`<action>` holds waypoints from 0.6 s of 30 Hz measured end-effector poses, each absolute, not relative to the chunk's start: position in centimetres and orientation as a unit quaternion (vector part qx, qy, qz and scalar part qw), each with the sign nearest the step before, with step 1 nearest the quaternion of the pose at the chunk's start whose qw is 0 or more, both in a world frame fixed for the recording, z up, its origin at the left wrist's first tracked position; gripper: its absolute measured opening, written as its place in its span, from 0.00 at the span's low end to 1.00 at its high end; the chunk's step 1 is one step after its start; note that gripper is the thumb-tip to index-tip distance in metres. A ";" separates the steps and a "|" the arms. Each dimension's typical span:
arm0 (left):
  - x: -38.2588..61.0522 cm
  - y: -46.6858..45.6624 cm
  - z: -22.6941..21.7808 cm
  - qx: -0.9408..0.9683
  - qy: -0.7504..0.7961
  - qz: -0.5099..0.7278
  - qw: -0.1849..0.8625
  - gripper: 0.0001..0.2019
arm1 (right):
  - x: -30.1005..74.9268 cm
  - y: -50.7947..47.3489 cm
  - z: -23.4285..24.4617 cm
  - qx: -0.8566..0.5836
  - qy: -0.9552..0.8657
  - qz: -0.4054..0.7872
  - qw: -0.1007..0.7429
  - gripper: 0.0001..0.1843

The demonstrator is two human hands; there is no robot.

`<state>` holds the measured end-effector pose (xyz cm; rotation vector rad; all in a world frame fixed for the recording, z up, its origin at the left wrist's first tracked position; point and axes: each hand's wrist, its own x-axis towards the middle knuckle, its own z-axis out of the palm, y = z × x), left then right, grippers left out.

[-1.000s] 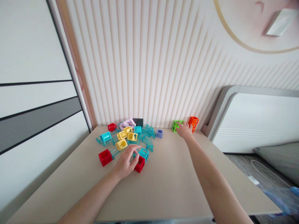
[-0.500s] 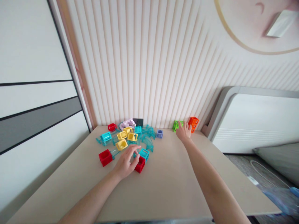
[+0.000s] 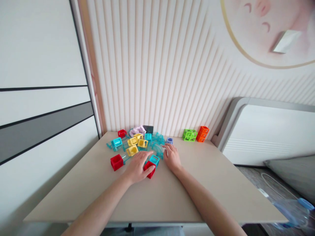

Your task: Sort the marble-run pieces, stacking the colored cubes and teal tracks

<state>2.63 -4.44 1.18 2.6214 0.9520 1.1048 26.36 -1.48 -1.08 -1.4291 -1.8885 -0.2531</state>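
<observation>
My left hand (image 3: 138,166) lies over a red cube frame (image 3: 149,170) in the middle of the beige table (image 3: 209,183), its fingers curled around the frame. A teal cube frame (image 3: 155,160) sits just beyond that red one. My right hand (image 3: 172,156) rests flat beside them, fingers spread and holding nothing, its tips by clear teal curved track pieces (image 3: 157,147). A second red cube frame (image 3: 116,162) stands left of my left hand.
Yellow cubes (image 3: 135,144), teal cubes, a small blue-violet cube (image 3: 169,141) and pale lilac pieces (image 3: 137,130) are heaped near the ribbed wall. A green cube (image 3: 189,134) and an orange cube (image 3: 203,133) stand at the back right corner. A white bed frame (image 3: 265,131) lies right.
My right hand has drawn back from the green cube at the back right and come down beside the teal cube. My left hand closed further over the red cube. The view shifted slightly.
</observation>
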 end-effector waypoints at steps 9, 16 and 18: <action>2.4 -4.8 1.6 0.893 0.342 0.287 0.059 0.25 | 26.3 -3.6 -0.7 -0.427 -0.829 -0.033 0.359 0.13; 2.5 -4.9 1.5 0.891 0.350 0.283 0.058 0.23 | 26.9 -4.3 0.9 -0.351 -0.890 -0.017 0.290 0.16; 2.6 -5.1 1.6 0.891 0.348 0.286 0.054 0.21 | 26.9 -4.5 1.2 -0.337 -0.900 -0.019 0.274 0.17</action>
